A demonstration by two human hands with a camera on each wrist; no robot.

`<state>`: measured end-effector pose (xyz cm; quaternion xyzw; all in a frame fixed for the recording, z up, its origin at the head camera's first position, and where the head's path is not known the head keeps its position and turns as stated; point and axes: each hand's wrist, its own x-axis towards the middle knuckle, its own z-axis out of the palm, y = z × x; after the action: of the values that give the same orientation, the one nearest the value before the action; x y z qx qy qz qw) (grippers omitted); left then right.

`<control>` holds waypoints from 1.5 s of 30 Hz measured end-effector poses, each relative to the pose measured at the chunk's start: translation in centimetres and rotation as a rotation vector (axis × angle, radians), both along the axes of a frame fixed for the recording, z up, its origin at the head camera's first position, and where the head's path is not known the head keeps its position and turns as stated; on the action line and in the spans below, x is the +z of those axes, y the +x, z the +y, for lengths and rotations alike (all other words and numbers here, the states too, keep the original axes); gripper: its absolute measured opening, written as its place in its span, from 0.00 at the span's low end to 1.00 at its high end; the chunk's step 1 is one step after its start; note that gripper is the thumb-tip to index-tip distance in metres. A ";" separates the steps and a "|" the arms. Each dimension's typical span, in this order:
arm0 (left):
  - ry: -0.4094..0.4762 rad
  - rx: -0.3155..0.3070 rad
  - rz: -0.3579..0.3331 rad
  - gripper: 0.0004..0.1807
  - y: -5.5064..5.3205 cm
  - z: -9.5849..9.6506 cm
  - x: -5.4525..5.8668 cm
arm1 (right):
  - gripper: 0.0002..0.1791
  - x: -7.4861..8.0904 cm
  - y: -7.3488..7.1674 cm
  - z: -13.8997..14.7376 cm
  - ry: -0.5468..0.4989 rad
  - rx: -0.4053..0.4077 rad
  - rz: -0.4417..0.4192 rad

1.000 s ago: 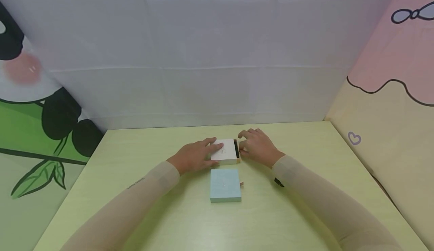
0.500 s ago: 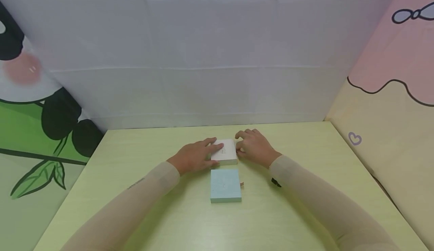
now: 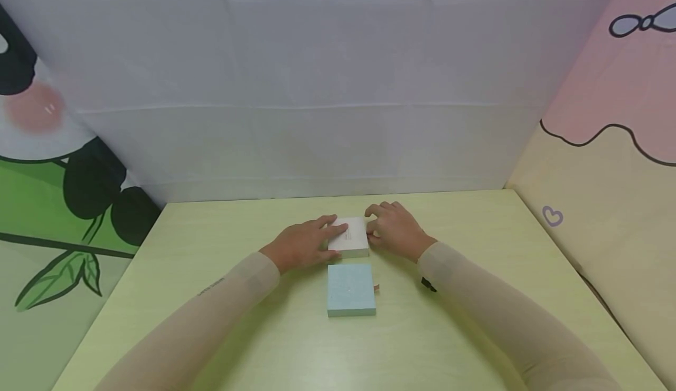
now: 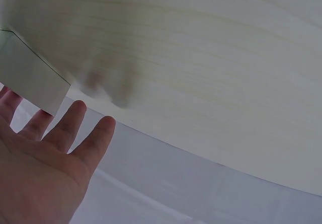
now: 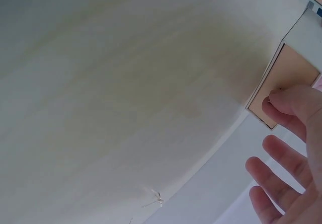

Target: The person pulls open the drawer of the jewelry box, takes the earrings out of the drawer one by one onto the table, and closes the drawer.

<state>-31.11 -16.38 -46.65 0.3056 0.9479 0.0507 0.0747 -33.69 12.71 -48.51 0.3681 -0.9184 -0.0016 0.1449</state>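
A white drawer box (image 3: pixel 357 236) lies flat on the table, its inner drawer flush with the sleeve. My left hand (image 3: pixel 302 244) holds its left end, thumb along the near side and other fingers over the top and far edge. At the right end, my right hand (image 3: pixel 399 231) is against the drawer. In the right wrist view, thumb and index finger pinch at the middle of the tan drawer front (image 5: pixel 294 69); the small pull tab between them is mostly hidden. The other fingers stand apart from the box.
A pale blue box (image 3: pixel 351 290) with a brown tab (image 3: pixel 377 288) on its right side lies just in front of the white one. The yellowish table (image 3: pixel 253 344) meets a white cloth backdrop (image 3: pixel 338 144) behind. Printed panels stand at both sides.
The drawer, open a little at the right a second ago with a dark gap showing, has slid left into its sleeve. My right hand moved left with it; the left hand stayed still.
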 end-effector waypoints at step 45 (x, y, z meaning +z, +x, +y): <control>0.151 0.005 -0.031 0.45 0.8 -1.0 0.2 | 0.07 1.1 1.2 2.1 -0.037 -0.073 -0.088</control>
<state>-30.28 -17.33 -46.43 0.3073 0.9408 0.1270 0.0660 -32.50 14.84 -47.41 0.3313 -0.9366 0.0263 0.1112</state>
